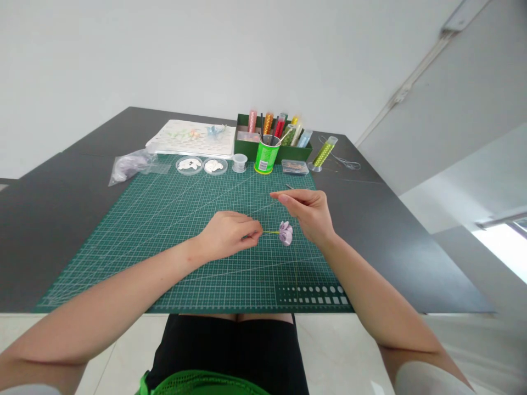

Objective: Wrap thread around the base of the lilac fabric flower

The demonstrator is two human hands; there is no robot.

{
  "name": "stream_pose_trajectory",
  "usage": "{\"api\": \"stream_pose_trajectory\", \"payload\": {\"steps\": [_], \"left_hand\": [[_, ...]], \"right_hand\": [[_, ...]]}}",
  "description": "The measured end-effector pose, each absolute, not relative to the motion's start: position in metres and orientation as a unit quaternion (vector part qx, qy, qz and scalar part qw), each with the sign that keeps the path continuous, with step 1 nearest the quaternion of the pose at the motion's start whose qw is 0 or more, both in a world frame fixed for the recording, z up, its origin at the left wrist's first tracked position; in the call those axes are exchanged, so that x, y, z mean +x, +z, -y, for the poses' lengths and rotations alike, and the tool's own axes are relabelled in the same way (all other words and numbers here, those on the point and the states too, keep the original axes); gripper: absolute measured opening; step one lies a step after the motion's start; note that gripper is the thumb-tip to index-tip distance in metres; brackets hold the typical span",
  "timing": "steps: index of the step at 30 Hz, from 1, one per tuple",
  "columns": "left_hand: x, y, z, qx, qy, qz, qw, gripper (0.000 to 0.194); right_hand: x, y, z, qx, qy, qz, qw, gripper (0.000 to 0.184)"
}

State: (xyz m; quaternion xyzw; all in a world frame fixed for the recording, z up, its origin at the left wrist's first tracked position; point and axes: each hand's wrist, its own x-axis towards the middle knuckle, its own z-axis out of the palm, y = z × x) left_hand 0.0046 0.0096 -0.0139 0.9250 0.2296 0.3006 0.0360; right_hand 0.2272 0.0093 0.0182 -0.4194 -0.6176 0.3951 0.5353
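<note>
While both hands meet over the middle of the mat, this is how things stand.

Left hand: the left hand [228,233] rests on the green gridded cutting mat [164,219], fingers pinched shut around the near end of a thin yellow-green wire stem [270,232].

Flower: a small lilac beaded flower [285,232] sits at the right end of that stem, just above the mat, between the two hands and close to the right wrist.

Right hand: the right hand [308,211] is lifted a little farther back, thumb and forefinger closed on something very fine, seemingly a thin wire [289,187]; it is too slight to tell for sure.

Step in hand: by my judgement, the flower is being wired or bound at its stem, the left hand steadying it while the right works the fine strand.

Next move calls for: a steady pinch on the stem and a light, taut pull from the right hand, so the petals are not crushed.

Far edge of mat: a green cylindrical cup of tools [267,155], a dark green box of bead tubes [272,144], two round clear dishes of pale petals [201,165], and a white tray [193,140].

Far left: a clear plastic bag of lilac material [132,164] lies on the dark table [61,203].
</note>
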Motion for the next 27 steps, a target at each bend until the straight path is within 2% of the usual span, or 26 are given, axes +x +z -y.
{"api": "stream_pose_trajectory", "payload": {"steps": [5,10,17,27], "left_hand": [[0.006,-0.011,-0.006,0.918,0.326,-0.213,0.071,0.020],[0.007,-0.004,-0.002,0.892,0.385,-0.214,0.106,0.019],[0.003,0.003,-0.003,0.848,0.457,-0.264,0.045,0.018],[-0.007,0.002,-0.019,0.817,0.461,-0.345,0.012,0.023]], "right_hand": [[0.230,0.016,-0.018,-0.460,0.376,0.657,0.465,0.031],[0.233,0.006,-0.028,-0.462,0.426,0.676,0.385,0.040],[0.232,-0.005,-0.034,-0.425,0.447,0.721,0.317,0.042],[0.231,-0.008,-0.030,-0.375,0.479,0.764,0.214,0.045]]}}
